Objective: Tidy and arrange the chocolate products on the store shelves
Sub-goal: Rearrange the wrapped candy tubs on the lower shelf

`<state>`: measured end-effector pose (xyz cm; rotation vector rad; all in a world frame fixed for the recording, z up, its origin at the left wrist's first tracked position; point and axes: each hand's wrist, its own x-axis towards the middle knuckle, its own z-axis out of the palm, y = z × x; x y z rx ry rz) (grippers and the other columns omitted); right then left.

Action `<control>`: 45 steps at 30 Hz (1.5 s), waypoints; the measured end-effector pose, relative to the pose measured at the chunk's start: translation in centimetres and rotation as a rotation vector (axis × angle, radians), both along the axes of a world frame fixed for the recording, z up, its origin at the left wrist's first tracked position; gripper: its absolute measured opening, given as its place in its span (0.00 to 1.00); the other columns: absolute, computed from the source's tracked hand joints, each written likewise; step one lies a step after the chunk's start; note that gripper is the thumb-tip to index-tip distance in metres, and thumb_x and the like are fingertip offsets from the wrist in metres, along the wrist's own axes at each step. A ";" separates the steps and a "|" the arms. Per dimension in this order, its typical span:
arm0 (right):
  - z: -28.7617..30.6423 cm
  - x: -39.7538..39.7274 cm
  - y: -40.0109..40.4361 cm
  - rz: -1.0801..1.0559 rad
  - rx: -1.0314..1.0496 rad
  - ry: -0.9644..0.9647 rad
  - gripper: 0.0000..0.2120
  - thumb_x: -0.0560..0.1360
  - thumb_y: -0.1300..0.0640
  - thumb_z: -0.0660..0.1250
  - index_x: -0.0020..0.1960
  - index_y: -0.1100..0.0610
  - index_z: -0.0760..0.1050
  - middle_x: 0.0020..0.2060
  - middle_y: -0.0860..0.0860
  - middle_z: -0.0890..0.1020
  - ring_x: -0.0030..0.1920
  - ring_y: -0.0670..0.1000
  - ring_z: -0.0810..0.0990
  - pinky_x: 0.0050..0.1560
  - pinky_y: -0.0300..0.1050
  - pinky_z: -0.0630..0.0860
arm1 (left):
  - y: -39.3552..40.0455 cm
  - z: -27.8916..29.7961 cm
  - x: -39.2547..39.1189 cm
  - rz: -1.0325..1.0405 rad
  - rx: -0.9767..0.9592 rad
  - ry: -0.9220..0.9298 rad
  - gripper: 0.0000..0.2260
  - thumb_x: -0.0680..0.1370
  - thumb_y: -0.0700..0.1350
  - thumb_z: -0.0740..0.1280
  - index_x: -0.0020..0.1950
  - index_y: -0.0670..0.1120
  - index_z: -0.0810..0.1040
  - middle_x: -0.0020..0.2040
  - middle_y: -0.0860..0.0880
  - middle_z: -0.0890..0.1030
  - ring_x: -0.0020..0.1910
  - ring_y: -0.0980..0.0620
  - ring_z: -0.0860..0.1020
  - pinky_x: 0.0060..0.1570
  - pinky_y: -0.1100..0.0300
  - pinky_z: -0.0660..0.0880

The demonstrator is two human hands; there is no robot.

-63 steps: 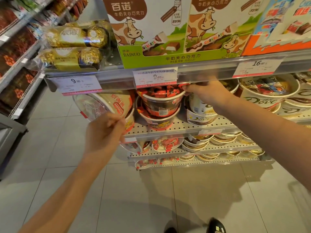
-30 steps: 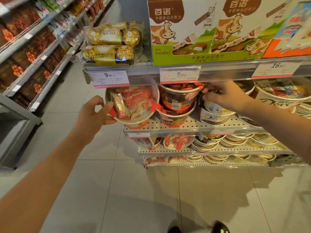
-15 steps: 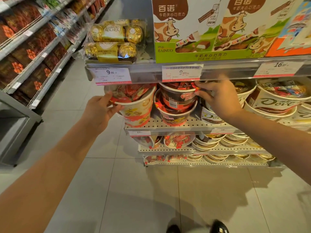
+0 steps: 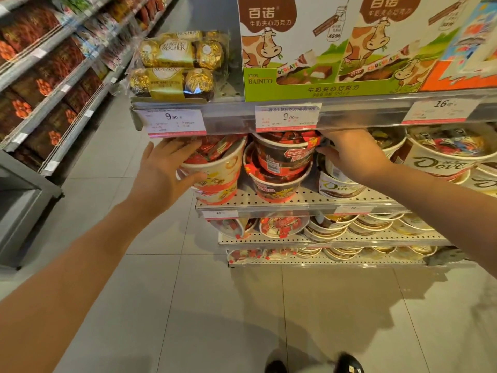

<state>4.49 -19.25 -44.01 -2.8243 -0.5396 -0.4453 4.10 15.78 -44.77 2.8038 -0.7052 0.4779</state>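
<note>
Since the earlier frame the orange tub (image 4: 217,179) has been set upright on the perforated shelf (image 4: 301,201). Left hand (image 4: 164,170) rests against its side, fingers extended. Right hand (image 4: 352,154), fingers curled, grips a Dove tub (image 4: 336,184) right of the red tubs (image 4: 279,168).

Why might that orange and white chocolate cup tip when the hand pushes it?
The orange-and-white cup looks tall and narrow-bottomed, standing at the shelf end, so it could topple. The left hand steadies its side. Its candy filling probably shifts.
</note>
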 end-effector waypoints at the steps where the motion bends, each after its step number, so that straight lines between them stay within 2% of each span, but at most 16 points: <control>1: 0.1 0.1 0.1 0.016 0.008 -0.003 0.20 0.74 0.62 0.66 0.65 0.59 0.71 0.60 0.60 0.77 0.60 0.65 0.74 0.57 0.57 0.72 | 0.0 0.1 0.2 -0.004 0.020 -0.027 0.28 0.67 0.46 0.76 0.65 0.40 0.74 0.60 0.38 0.77 0.61 0.37 0.74 0.60 0.36 0.68; 4: 0.1 -0.2 0.7 0.053 0.021 -0.044 0.20 0.74 0.56 0.64 0.65 0.59 0.73 0.60 0.60 0.78 0.59 0.64 0.76 0.56 0.57 0.74 | -0.2 0.4 0.5 0.018 0.063 -0.120 0.25 0.68 0.50 0.74 0.61 0.39 0.77 0.55 0.38 0.80 0.55 0.36 0.77 0.56 0.40 0.72; 9: -0.9 -1.3 1.6 0.046 -0.011 -0.179 0.19 0.72 0.51 0.65 0.57 0.62 0.78 0.53 0.59 0.82 0.53 0.62 0.80 0.51 0.58 0.76 | -2.8 0.9 0.4 0.194 0.093 -0.151 0.24 0.71 0.57 0.70 0.62 0.45 0.77 0.57 0.41 0.80 0.57 0.38 0.75 0.54 0.46 0.73; 11: -1.0 -1.5 1.9 0.043 -0.015 -0.185 0.19 0.72 0.50 0.65 0.57 0.61 0.79 0.54 0.58 0.81 0.54 0.62 0.79 0.51 0.58 0.75 | -3.4 1.4 0.6 0.187 0.056 -0.126 0.24 0.70 0.58 0.71 0.61 0.46 0.78 0.57 0.43 0.80 0.59 0.41 0.75 0.55 0.48 0.73; 13: -1.0 -1.5 1.9 0.029 0.016 -0.153 0.18 0.72 0.51 0.67 0.58 0.60 0.78 0.55 0.58 0.81 0.55 0.63 0.78 0.53 0.59 0.74 | -2.9 1.9 0.8 0.089 0.013 -0.062 0.27 0.67 0.58 0.72 0.61 0.45 0.77 0.58 0.43 0.80 0.61 0.42 0.74 0.58 0.47 0.73; 15: -0.8 -1.5 1.7 0.015 0.032 -0.120 0.19 0.72 0.52 0.68 0.60 0.59 0.77 0.57 0.57 0.80 0.57 0.63 0.77 0.55 0.60 0.72 | -1.5 2.1 1.0 -0.060 0.043 -0.042 0.28 0.67 0.53 0.72 0.63 0.43 0.75 0.60 0.41 0.78 0.62 0.40 0.73 0.60 0.45 0.72; 16: -0.7 -1.6 1.7 0.014 0.030 -0.104 0.19 0.72 0.52 0.68 0.61 0.58 0.76 0.58 0.57 0.79 0.58 0.62 0.76 0.56 0.59 0.72 | -0.7 2.1 1.0 -0.106 0.055 -0.034 0.28 0.67 0.47 0.74 0.64 0.40 0.74 0.60 0.39 0.77 0.62 0.39 0.72 0.61 0.46 0.71; 18: -0.6 -1.6 1.9 0.010 0.024 -0.061 0.21 0.72 0.54 0.69 0.62 0.58 0.74 0.59 0.57 0.78 0.59 0.62 0.75 0.58 0.58 0.70 | 0.6 1.7 0.8 -0.090 0.053 0.023 0.31 0.63 0.32 0.75 0.65 0.37 0.72 0.62 0.35 0.75 0.64 0.37 0.70 0.61 0.49 0.66; 19: -0.5 -1.6 2.1 0.004 0.027 -0.024 0.22 0.71 0.55 0.70 0.63 0.58 0.73 0.59 0.58 0.77 0.60 0.62 0.75 0.58 0.57 0.69 | 0.9 1.5 0.8 -0.074 0.051 0.047 0.32 0.63 0.29 0.75 0.66 0.37 0.71 0.63 0.35 0.74 0.64 0.36 0.70 0.61 0.48 0.66; 23: -0.2 -1.4 2.8 -0.009 0.078 0.103 0.26 0.70 0.58 0.71 0.66 0.60 0.67 0.59 0.59 0.77 0.60 0.62 0.74 0.60 0.56 0.68 | 0.8 1.1 0.8 -0.059 0.039 0.011 0.23 0.72 0.35 0.70 0.67 0.39 0.72 0.63 0.36 0.75 0.63 0.34 0.71 0.60 0.42 0.69; 26: 0.2 -1.4 3.1 0.001 0.049 0.077 0.29 0.70 0.59 0.72 0.68 0.59 0.66 0.58 0.60 0.78 0.57 0.64 0.75 0.57 0.54 0.70 | 0.1 1.4 0.5 -0.050 0.055 -0.037 0.20 0.72 0.38 0.70 0.64 0.39 0.74 0.61 0.37 0.77 0.61 0.33 0.73 0.58 0.42 0.70; 31: 0.5 -1.5 3.2 0.017 0.033 0.026 0.32 0.68 0.60 0.73 0.70 0.55 0.67 0.60 0.59 0.78 0.59 0.63 0.75 0.59 0.54 0.70 | -0.8 1.0 0.3 0.007 0.044 -0.054 0.19 0.71 0.40 0.72 0.62 0.39 0.77 0.57 0.37 0.79 0.57 0.33 0.74 0.57 0.42 0.71; 34: 0.0 -1.1 3.5 0.011 0.062 0.008 0.31 0.66 0.57 0.75 0.68 0.55 0.70 0.59 0.58 0.79 0.59 0.62 0.76 0.58 0.56 0.69 | -0.9 0.7 0.5 0.040 0.013 -0.014 0.20 0.72 0.42 0.71 0.63 0.41 0.76 0.59 0.37 0.78 0.59 0.34 0.72 0.61 0.41 0.68; 39: -0.5 -0.2 4.6 -0.020 0.045 -0.008 0.27 0.66 0.46 0.74 0.62 0.54 0.75 0.57 0.56 0.79 0.58 0.61 0.76 0.53 0.59 0.74 | -1.1 1.3 1.0 0.111 0.029 0.043 0.20 0.75 0.45 0.69 0.66 0.43 0.74 0.65 0.40 0.74 0.67 0.38 0.68 0.66 0.42 0.64; 43: -0.3 -0.3 4.7 -0.011 0.050 -0.004 0.27 0.67 0.46 0.73 0.63 0.55 0.75 0.59 0.56 0.79 0.59 0.61 0.76 0.56 0.58 0.73 | -2.0 0.9 0.4 0.178 -0.051 0.054 0.20 0.75 0.44 0.68 0.67 0.43 0.73 0.66 0.40 0.72 0.67 0.39 0.66 0.68 0.46 0.63; 45: 0.0 -0.5 4.5 0.020 0.021 0.007 0.28 0.66 0.51 0.74 0.64 0.57 0.74 0.61 0.57 0.78 0.60 0.61 0.75 0.59 0.56 0.71 | -2.9 0.5 -0.1 0.226 -0.084 0.049 0.20 0.76 0.42 0.67 0.67 0.43 0.72 0.67 0.40 0.70 0.68 0.39 0.64 0.69 0.49 0.61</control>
